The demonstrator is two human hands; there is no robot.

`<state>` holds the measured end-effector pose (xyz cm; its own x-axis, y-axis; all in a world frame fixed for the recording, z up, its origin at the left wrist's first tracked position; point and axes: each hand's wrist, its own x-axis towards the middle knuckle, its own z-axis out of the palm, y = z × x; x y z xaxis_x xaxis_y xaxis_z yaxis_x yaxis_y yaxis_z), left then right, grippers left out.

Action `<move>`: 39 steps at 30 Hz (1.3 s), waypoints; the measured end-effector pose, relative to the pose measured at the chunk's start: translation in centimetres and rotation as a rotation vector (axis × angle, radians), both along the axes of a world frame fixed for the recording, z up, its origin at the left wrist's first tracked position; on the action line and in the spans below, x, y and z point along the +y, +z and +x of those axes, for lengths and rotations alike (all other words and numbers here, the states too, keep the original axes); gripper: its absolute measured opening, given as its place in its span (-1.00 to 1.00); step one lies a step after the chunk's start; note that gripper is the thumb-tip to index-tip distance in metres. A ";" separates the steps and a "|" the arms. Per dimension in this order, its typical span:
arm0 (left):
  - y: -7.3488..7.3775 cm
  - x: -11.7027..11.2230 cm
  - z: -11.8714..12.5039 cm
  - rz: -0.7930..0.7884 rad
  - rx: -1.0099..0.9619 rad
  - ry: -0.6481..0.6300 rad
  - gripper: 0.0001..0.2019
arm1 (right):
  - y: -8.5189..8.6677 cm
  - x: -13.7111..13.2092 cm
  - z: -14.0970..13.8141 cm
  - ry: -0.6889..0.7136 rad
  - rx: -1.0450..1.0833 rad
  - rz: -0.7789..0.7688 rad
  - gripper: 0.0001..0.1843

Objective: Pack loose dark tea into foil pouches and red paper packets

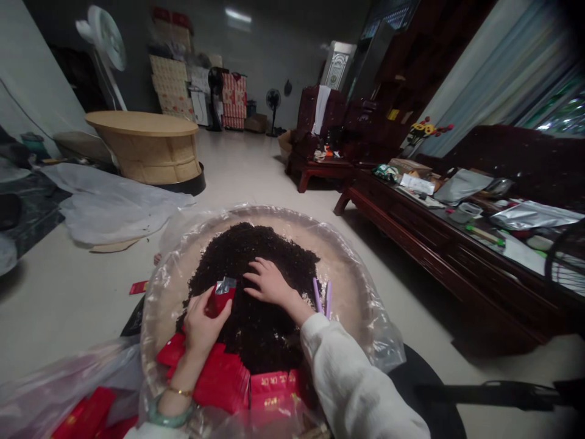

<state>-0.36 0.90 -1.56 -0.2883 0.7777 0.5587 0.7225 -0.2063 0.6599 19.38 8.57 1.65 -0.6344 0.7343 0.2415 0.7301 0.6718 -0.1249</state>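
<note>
Clamped between the thumb and fingers of the left hand (201,322), the red packet (223,301) is at the left side of the dark pile (267,332), its silvery mouth uppermost, and a steady, light grip should best keep that mouth from pinching closed. The right hand (270,284) has its fingers apart over the pile, whether touching I cannot tell; small, loose handfuls, kept inside the plastic-lined round tray (361,305), would probably spill least.
</note>
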 end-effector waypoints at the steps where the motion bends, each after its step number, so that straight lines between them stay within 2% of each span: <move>1: 0.0 0.0 0.0 -0.003 -0.003 -0.003 -0.57 | 0.2 -0.2 -0.3 0.045 -0.032 0.006 -0.59; 5: -0.1 0.0 0.0 -0.007 -0.008 -0.001 -0.58 | 0.6 -0.3 -1.3 0.126 -0.125 0.034 -0.57; 8: -0.1 0.0 0.1 -0.010 -0.006 -0.002 -0.58 | 0.4 -0.2 -2.1 0.123 -0.146 0.054 -0.50; 14: -0.1 0.0 0.1 -0.010 -0.011 -0.004 -0.59 | 0.1 0.0 -3.3 0.104 -0.199 0.044 -0.58; 19: 0.0 0.0 0.0 0.001 -0.008 -0.014 -0.58 | 0.2 0.0 -3.0 0.117 -0.215 0.045 -0.63; 22: 0.0 0.0 0.0 0.015 0.006 -0.013 -0.59 | 0.3 -0.1 -2.2 0.068 -0.136 0.017 -0.66; 25: 0.0 -0.1 0.1 0.024 0.023 -0.023 -0.60 | 0.4 -0.2 -1.3 -0.082 0.185 -0.046 -0.66; 29: 0.0 -0.1 0.2 0.030 0.045 -0.049 -0.62 | 0.4 -0.1 -0.6 -0.359 0.934 -0.183 -0.59; 31: 0.0 -0.1 0.2 0.036 0.056 -0.061 -0.63 | 0.2 0.2 -0.4 -0.498 1.295 -0.319 -0.54; 33: -0.1 -0.1 0.2 0.041 0.062 -0.068 -0.63 | 0.0 0.5 -0.1 -0.584 1.608 -0.520 -0.54; 36: -0.3 0.0 0.3 0.042 0.068 -0.076 -0.63 | -0.1 0.7 0.6 -0.543 1.920 -0.832 -0.58; 39: -0.4 0.0 0.4 0.050 0.074 -0.092 -0.64 | 0.0 0.7 1.1 -0.386 2.021 -0.976 -0.51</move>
